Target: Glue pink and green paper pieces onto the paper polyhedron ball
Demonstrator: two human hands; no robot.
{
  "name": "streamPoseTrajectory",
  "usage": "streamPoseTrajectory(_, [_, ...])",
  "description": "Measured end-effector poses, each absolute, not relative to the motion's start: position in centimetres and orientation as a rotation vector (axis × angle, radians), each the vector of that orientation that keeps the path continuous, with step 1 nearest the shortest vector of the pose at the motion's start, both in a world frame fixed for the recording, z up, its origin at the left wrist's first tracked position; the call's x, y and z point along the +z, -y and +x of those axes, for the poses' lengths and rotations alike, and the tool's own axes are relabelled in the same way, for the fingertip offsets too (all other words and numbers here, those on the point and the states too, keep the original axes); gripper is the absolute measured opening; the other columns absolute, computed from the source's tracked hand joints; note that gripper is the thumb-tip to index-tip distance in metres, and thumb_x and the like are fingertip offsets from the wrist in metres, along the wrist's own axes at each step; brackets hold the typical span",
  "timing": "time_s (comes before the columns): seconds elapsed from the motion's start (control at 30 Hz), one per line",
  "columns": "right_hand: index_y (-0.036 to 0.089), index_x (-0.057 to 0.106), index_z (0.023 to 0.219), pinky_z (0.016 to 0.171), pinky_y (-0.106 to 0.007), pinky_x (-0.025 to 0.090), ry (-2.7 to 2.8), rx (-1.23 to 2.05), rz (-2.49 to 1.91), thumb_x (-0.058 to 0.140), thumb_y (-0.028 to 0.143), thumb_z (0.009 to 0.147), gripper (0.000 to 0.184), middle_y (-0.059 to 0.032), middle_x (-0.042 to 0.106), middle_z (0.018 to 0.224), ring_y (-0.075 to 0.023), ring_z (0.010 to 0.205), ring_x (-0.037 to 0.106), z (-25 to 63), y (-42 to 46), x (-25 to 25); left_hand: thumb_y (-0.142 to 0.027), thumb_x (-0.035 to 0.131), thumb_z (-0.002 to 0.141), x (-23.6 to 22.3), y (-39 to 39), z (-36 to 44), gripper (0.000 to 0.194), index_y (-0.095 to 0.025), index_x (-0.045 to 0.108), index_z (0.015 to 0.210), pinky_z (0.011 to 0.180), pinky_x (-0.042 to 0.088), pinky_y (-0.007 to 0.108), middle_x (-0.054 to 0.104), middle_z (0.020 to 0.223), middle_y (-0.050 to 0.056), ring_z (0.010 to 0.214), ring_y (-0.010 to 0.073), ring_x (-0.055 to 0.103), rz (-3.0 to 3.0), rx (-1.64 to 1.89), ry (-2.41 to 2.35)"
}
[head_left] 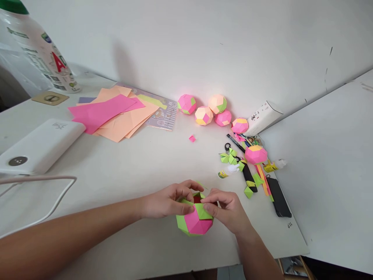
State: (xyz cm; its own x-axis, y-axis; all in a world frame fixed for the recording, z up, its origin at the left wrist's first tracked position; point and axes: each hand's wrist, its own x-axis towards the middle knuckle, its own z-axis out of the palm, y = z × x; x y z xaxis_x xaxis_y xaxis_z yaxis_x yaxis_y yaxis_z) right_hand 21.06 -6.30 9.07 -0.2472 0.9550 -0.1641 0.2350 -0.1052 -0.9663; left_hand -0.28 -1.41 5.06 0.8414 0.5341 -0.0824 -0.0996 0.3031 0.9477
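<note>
Head view: pink-and-green paper ball (198, 226) near surface (131, 249) edge, likely light, crushable; cup lower facets gently. Left hand (167, 200) grips rim, right hand (230, 210) pinches green flap (204, 212). Farther, other balls (218, 104) by wall (204, 50).

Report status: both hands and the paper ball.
Left hand and right hand on green-and-pink paper ball. Ball's top still open. White-capped glue bottle just beyond right hand, not between hands.
</note>
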Motion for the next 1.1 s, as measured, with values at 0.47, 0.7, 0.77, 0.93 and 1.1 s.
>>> streamPoseTrajectory(0.47, [0.023,0.078,0.082,0.057,-0.029,0.042,1.561,1.388,-1.306,0.073,0.034,0.077,0.013,-0.0019,0.06,0.066,-0.0142,0.062,0.048,21.06,6.17,8.92,-0.044,0.07,0.076,5.16,1.43,-0.31,0.029,-0.018,0.059,0.069,0.096,0.045,0.039,0.043,0.131,0.005,0.12,0.0287,0.048,1.188,0.418,-0.426])
streamPoseTrajectory(0.7, [0.023,0.078,0.081,0.057,-0.029,0.043,1.526,1.387,-1.299,0.074,0.034,0.075,0.013,-0.0014,0.058,0.066,-0.0136,0.061,0.048,20.97,6.14,8.87,-0.057,0.063,0.08,5.19,1.68,-0.28,0.039,-0.019,0.058,0.074,0.1,0.041,0.042,0.041,0.132,0.006,0.122,0.0291,0.044,1.295,0.399,-0.544])
streamPoseTrajectory(0.77, [0.023,0.078,0.081,0.057,-0.029,0.043,1.523,1.397,-1.292,0.074,0.033,0.076,0.012,-0.001,0.058,0.065,-0.0134,0.061,0.048,20.91,6.17,8.8,-0.059,0.061,0.08,5.17,1.74,-0.18,0.041,-0.019,0.058,0.074,0.1,0.042,0.042,0.041,0.131,0.006,0.121,0.0285,0.046,1.307,0.407,-0.541])
streamPoseTrajectory(0.93, [0.023,0.078,0.081,0.057,-0.029,0.042,1.532,1.4,-1.292,0.074,0.031,0.075,0.011,-0.0008,0.057,0.065,-0.0135,0.062,0.048,20.73,6.24,8.63,-0.056,0.06,0.083,4.93,1.93,0.04,0.041,-0.017,0.056,0.071,0.097,0.043,0.04,0.042,0.129,0.006,0.113,0.0254,0.052,1.271,0.45,-0.463])
streamPoseTrajectory(1.1, [0.023,0.078,0.08,0.057,-0.029,0.041,1.519,1.424,-1.293,0.073,0.029,0.075,0.009,-0.0005,0.057,0.065,-0.0136,0.062,0.047,20.61,6.26,8.55,-0.05,0.058,0.087,4.96,2.14,-0.07,0.038,-0.017,0.053,0.069,0.094,0.044,0.038,0.043,0.128,0.006,0.113,0.0246,0.052,1.317,0.466,-0.485])
